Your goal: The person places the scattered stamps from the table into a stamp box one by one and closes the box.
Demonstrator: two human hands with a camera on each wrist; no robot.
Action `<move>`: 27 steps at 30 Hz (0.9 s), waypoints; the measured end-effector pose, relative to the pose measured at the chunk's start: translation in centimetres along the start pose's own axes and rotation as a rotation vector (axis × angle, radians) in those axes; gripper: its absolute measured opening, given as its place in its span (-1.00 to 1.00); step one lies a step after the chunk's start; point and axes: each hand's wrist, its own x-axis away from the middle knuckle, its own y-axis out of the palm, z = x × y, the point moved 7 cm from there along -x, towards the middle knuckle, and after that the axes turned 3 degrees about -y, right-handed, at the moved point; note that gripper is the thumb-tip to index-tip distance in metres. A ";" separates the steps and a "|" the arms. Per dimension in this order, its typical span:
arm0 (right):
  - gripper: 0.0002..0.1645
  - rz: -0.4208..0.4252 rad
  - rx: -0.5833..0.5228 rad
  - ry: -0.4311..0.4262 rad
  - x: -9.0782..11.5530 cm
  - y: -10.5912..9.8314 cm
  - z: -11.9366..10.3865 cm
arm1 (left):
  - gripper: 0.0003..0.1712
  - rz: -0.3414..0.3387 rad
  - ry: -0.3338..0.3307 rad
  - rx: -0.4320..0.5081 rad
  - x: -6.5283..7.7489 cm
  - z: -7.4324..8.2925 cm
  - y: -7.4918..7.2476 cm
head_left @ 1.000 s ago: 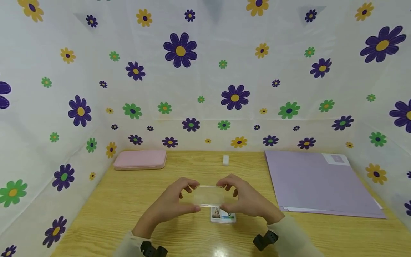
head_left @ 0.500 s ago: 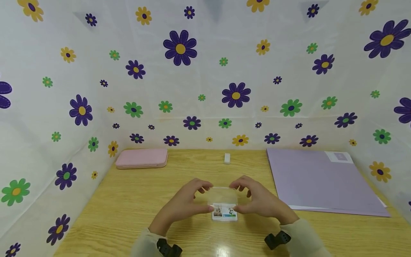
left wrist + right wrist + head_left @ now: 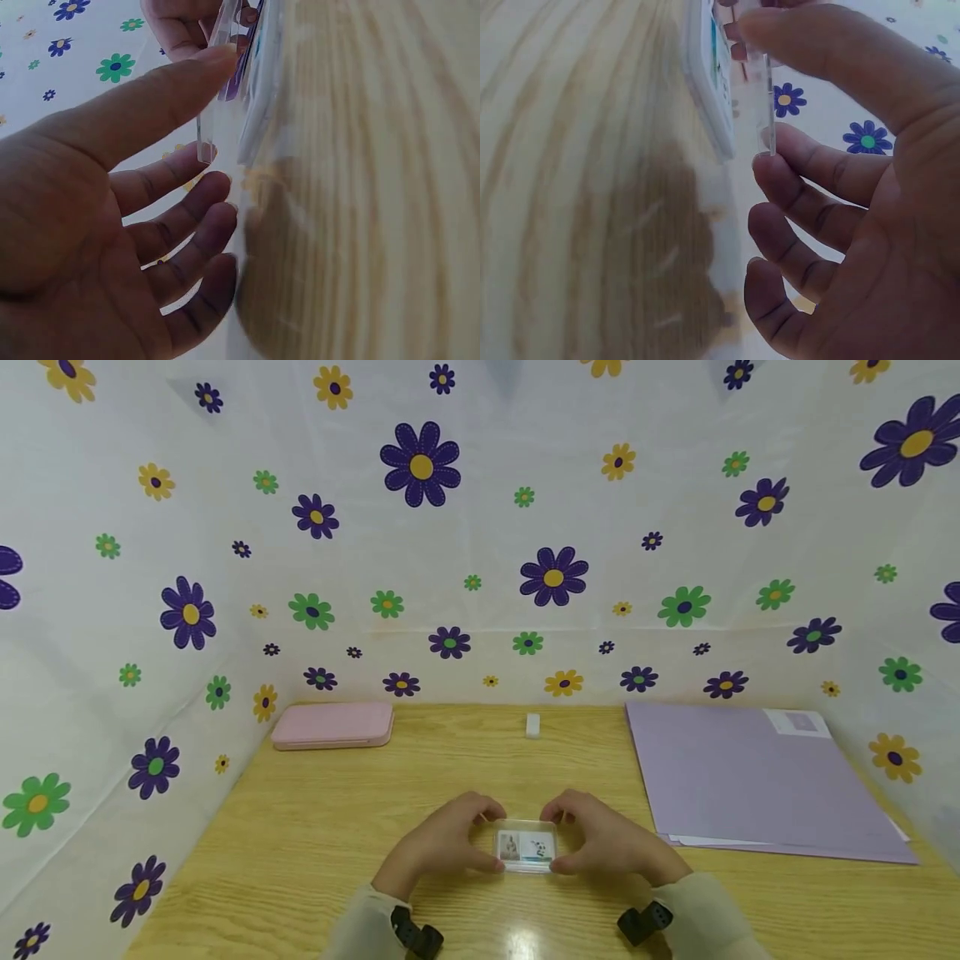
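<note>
A clear plastic lid [image 3: 205,139] is pinched at its left end between the thumb and fingers of my left hand [image 3: 448,839]. My right hand [image 3: 606,842] pinches the lid's right end in the same way. Close beneath it lies a small flat white-edged case [image 3: 707,79] with two pictures on its face, one of a figure and one with a panda-like print. Seen from the head, the lid overlaps the case and the pictures show through. Both wrist views show a narrow gap between lid and case, the case lying low at the wooden table.
A pink case [image 3: 333,725] lies at the back left of the wooden table [image 3: 300,827]. Behind my hands is a small white block [image 3: 532,726]. A purple folder [image 3: 750,785] with papers under it covers the right side. Flower-printed sheeting [image 3: 480,527] surrounds the table.
Both hands have brought the clear lid rightward, then down and toward me, from behind the case to over it. The case's pictures are now seen through the lid.
</note>
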 end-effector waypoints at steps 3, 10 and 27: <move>-0.40 -0.023 0.016 0.029 -0.1 0.4 0.5 | -0.34 -0.014 -0.014 -0.012 -0.2 -0.3 0.4; -0.41 -0.038 0.032 -0.002 -0.3 0.8 0.9 | -0.32 -0.008 0.002 -0.085 -0.4 -0.2 0.8; -0.40 -0.062 0.099 -0.005 -0.4 1.1 0.6 | -0.37 -0.006 -0.030 -0.189 -0.5 0.6 0.9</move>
